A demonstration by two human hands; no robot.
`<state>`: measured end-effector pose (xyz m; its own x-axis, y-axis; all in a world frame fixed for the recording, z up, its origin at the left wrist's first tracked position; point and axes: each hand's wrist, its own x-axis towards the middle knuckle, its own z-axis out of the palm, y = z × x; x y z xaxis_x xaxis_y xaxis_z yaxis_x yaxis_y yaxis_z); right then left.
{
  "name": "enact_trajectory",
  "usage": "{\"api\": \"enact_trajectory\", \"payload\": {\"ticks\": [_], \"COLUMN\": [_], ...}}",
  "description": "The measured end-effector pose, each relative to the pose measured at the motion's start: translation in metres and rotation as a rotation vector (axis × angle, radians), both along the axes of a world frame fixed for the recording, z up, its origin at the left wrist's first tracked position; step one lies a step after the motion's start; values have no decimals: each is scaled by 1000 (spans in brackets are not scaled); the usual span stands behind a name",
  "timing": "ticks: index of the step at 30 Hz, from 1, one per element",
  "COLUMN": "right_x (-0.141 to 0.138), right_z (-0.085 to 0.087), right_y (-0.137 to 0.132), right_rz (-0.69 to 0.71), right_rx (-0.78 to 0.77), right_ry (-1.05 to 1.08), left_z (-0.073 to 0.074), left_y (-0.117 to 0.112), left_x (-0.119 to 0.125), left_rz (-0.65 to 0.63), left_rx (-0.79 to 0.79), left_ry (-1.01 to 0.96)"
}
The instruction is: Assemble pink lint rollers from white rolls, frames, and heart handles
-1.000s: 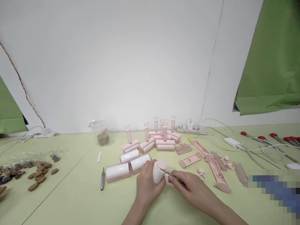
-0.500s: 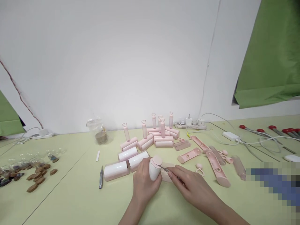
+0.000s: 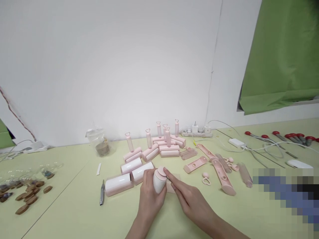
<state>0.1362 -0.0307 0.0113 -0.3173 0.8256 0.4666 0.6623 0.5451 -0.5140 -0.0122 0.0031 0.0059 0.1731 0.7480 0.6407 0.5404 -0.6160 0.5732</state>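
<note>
My left hand (image 3: 149, 200) is wrapped round a white lint roll with a pink end cap (image 3: 159, 179), holding it tilted just above the table. My right hand (image 3: 189, 200) is closed on a thin metal tool (image 3: 168, 179) whose tip touches the pink cap; most of the tool is hidden by my fingers. Three more white rolls (image 3: 119, 183) lie on the table just left of my left hand.
Assembled pink rollers with heart-topped handles (image 3: 159, 146) stand behind my hands. Loose pink cover parts (image 3: 222, 173) lie to the right. A metal pen-like tool (image 3: 102, 192), cork stoppers (image 3: 27, 197), a plastic bag (image 3: 99, 142), a power strip (image 3: 196, 133) and red-handled tools (image 3: 286, 136) are also on the green table.
The view has shifted, so everything sits further left. My right hand has slid closer to the roll's cap, hiding more of the metal tool.
</note>
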Motion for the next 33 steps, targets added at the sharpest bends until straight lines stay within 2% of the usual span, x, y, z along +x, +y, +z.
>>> {"api": "enact_trajectory", "payload": {"ticks": [3,6,11,13,15,18,20,26,30,33], "right_x": [-4,-4,19,31,39,44,43,38,52,75], "right_z": [3,11,26,30,32,32,32,29,23,26], "right_y": [-1,1,11,18,23,29,31,33,37,47], "right_rz": [-6,-77,-137,-170,-160,-37,1,-16,-128,-355], "right_rx": [-57,-106,-87,-102,-151,-204,-189,-173,-137,-80], "right_ry": [114,190,238,271,329,360,350,369,482,482], "left_z": [2,12,33,36,36,32,28,20,25,33], "left_y": [-1,0,3,4,4,5,5,1,9,21], "left_x": [6,17,36,39,39,37,38,47,33,12], "left_rz": [90,132,65,-6,-135,-269,-259,-196,-137,-57], "left_rx": [-55,-178,-232,-292,-404,-529,-558,-609,-624,-585], "left_ry": [-61,-180,-269,-262,-242,-248,-299,-480,-852,-1038]}}
